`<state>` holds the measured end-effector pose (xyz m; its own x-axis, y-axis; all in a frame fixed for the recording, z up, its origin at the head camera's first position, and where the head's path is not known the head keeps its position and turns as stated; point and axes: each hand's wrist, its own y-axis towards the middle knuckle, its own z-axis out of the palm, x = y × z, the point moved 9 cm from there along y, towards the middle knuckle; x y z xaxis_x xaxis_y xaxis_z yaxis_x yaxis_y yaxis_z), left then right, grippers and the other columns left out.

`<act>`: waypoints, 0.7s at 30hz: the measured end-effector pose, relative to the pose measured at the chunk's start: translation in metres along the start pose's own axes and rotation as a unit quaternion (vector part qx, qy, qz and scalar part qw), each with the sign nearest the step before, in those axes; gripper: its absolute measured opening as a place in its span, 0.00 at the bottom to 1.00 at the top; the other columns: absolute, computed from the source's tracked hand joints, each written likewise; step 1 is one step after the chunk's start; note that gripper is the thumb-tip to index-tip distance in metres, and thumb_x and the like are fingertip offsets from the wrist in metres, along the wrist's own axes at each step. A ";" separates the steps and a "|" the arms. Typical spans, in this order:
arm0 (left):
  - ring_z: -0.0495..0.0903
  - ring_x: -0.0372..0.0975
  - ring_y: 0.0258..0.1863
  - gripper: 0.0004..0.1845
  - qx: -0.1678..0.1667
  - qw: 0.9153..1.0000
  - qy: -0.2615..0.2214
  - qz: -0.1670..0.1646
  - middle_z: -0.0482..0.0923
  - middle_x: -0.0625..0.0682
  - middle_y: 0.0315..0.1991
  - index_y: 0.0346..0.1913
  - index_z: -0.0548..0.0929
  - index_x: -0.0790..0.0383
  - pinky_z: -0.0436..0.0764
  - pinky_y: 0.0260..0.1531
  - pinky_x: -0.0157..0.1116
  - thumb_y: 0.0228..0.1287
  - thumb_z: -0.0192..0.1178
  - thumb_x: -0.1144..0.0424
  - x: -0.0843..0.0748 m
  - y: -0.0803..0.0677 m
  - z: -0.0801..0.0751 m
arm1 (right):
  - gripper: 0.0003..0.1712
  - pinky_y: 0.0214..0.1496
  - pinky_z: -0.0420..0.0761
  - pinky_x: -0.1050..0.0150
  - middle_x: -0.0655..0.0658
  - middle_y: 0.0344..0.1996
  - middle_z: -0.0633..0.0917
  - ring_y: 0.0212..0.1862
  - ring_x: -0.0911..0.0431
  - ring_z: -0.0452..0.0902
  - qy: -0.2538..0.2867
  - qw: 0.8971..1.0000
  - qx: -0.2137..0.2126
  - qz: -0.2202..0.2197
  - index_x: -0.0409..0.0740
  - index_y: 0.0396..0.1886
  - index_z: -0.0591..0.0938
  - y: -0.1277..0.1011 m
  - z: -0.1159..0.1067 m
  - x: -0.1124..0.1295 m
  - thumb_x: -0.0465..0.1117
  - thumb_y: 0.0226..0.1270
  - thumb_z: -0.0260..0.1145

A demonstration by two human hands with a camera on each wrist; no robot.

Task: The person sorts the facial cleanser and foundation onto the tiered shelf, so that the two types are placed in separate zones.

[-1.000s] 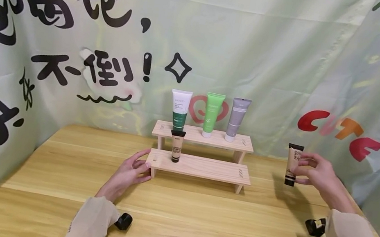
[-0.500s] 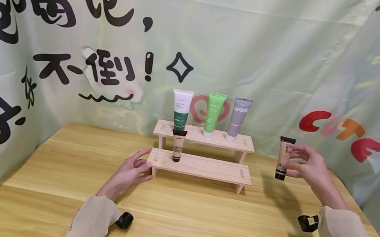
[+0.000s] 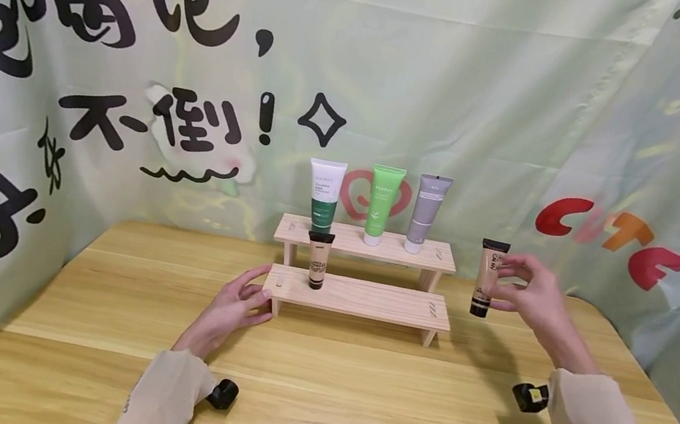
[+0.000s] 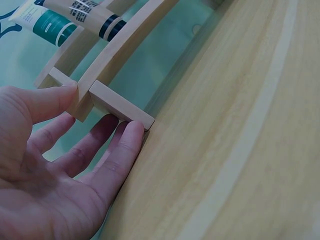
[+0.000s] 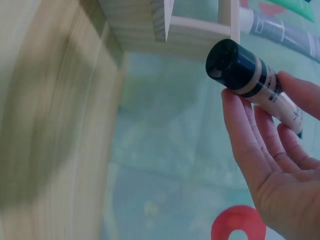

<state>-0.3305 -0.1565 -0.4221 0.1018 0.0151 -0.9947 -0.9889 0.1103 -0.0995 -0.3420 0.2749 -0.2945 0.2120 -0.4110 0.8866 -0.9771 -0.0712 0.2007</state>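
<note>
Right hand (image 3: pixel 534 295): raised above the desk (image 3: pixel 351 392), fingers and thumb closed around a beige tube (image 3: pixel 487 278) with a black cap, held upright with the cap downward, in the air just to the right of the two-tier wooden rack (image 3: pixel 360 297) and clear of it; in the right wrist view the same tube (image 5: pixel 260 85) lies across the fingertips (image 5: pixel 240 125), its black cap end toward the rack's underside. Left hand (image 3: pixel 231 310): resting on the desk at the left end of the rack's lower tier, fingers extended and relaxed, gripping nothing; the left wrist view shows the thumb against the end of the lower board and the fingers (image 4: pixel 120 150) touching the rack's foot. Lower tier: one small beige tube (image 3: pixel 319 260), black cap at the base, standing upright near the left end. Upper tier: three tubes standing cap down in a row, a white-and-green tube (image 3: pixel 323 194) at left, a green tube (image 3: pixel 381 204) in the middle, a grey tube (image 3: pixel 426 213) at right. Backdrop: pale green cloth (image 3: pixel 468 77) with black characters and coloured letters, hanging behind and to both sides of the desk. Both forearms in beige sleeves, each with a small black wrist device.
</note>
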 end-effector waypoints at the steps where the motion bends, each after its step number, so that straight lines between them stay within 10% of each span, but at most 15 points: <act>1: 0.75 0.54 0.57 0.29 0.000 1.000 0.000 0.000 0.70 0.67 0.61 0.79 0.61 0.56 0.81 0.56 0.48 0.80 0.49 0.71 0.000 0.000 0.000 | 0.33 0.39 0.88 0.61 0.50 0.43 0.78 0.36 0.66 0.81 0.002 1.000 -0.002 -0.003 0.23 0.64 0.62 0.000 0.002 0.001 0.23 0.64 0.68; 21: 0.78 0.52 0.53 0.29 -0.009 1.000 0.001 -0.002 0.72 0.67 0.60 0.79 0.61 0.57 0.84 0.52 0.45 0.79 0.49 0.72 0.002 0.003 -0.002 | 0.30 0.40 0.87 0.63 0.42 0.44 0.80 0.38 0.64 0.80 0.036 0.999 0.003 -0.027 0.26 0.57 0.66 -0.001 0.058 0.015 0.21 0.59 0.70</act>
<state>-0.3336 -0.1578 -0.4240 0.1059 0.0121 -0.9943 -0.9902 0.0925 -0.1044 -0.3387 0.2160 -0.3056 0.2654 -0.3403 0.9021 -0.9641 -0.0977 0.2468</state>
